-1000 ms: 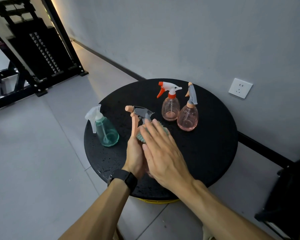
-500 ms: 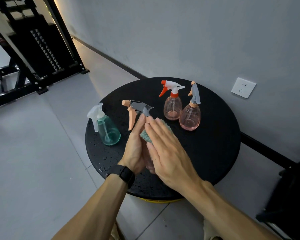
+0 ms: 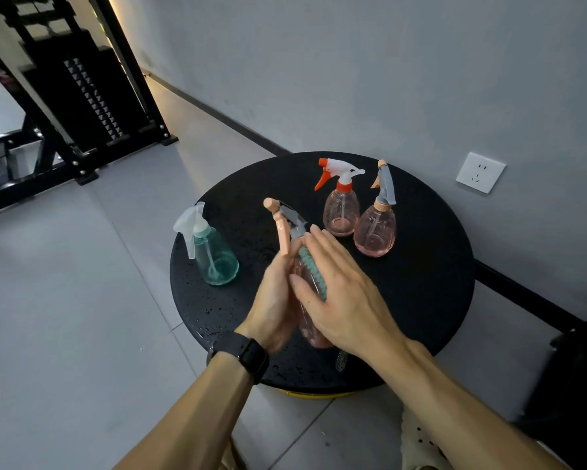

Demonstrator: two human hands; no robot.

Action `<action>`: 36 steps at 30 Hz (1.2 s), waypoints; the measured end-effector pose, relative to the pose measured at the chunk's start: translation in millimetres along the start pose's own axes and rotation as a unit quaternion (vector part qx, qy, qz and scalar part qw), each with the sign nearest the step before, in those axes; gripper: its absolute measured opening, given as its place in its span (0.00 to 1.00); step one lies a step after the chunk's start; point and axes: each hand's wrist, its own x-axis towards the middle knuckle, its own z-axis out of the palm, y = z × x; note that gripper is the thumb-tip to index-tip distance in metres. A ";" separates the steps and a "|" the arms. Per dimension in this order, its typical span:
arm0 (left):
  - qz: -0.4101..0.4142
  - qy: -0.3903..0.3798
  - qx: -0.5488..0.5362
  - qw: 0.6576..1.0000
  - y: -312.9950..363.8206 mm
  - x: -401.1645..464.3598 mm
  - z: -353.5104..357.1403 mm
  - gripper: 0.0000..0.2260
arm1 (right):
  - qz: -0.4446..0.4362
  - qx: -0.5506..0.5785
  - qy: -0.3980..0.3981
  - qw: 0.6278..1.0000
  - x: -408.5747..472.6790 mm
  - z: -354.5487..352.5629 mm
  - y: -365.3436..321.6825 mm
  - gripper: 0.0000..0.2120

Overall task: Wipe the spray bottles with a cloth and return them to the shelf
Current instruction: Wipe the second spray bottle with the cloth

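Note:
My left hand (image 3: pixel 273 301) grips a pink spray bottle (image 3: pixel 310 329) with a peach and grey trigger head, held tilted above the round black table (image 3: pixel 431 293). My right hand (image 3: pixel 343 293) lies flat over the bottle and presses a teal cloth (image 3: pixel 314 271) against its side. Most of the bottle's body is hidden between my palms. On the table stand a teal bottle (image 3: pixel 214 252) with a white head at the left, a pink bottle (image 3: pixel 341 210) with an orange and white head, and a pink bottle (image 3: pixel 376 230) with a grey head at the back.
The table top is speckled with water drops. A grey wall with a white socket (image 3: pixel 480 172) rises behind it. A black metal rack (image 3: pixel 81 96) stands on the tiled floor at the far left. A dark object (image 3: pixel 570 378) sits at the right edge.
The held bottle has tilted up and come closer to me. My right hand has slid down its side with the cloth, and more of the pink body shows below my palms.

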 end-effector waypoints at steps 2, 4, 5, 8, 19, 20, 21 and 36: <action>0.001 -0.001 -0.005 1.000 -2.2 -0.7 2.1 0.16 | -0.001 -0.004 -0.009 1.000 2.3 0.3 -2.0 0.31; 0.023 0.017 -0.025 0.999 -1.5 -0.8 3.6 0.13 | -0.004 0.000 -0.015 1.000 3.1 2.2 -4.5 0.32; 0.031 0.023 -0.033 0.999 -1.8 0.3 2.9 0.12 | -0.004 0.003 -0.014 1.000 3.0 3.2 -5.5 0.32; 0.037 0.042 -0.054 0.997 0.8 0.9 2.7 0.14 | -0.010 0.003 -0.010 1.000 -1.4 4.9 -7.3 0.32; -0.003 0.025 -0.049 0.998 16.0 -2.2 -0.2 0.18 | 0.001 0.035 -0.028 0.999 -8.3 3.0 -7.7 0.51; -0.005 0.017 -0.039 0.999 16.4 -3.1 0.0 0.17 | 0.005 0.041 -0.037 0.998 -6.7 1.3 -7.4 0.52; -0.006 0.011 -0.032 0.999 16.2 -3.0 -0.6 0.17 | 0.011 0.050 -0.045 0.998 -4.6 0.3 -7.2 0.53; -0.021 -0.040 0.109 0.993 8.1 -6.7 -2.7 0.17 | 0.069 0.029 0.052 0.996 0.6 2.8 -13.4 0.52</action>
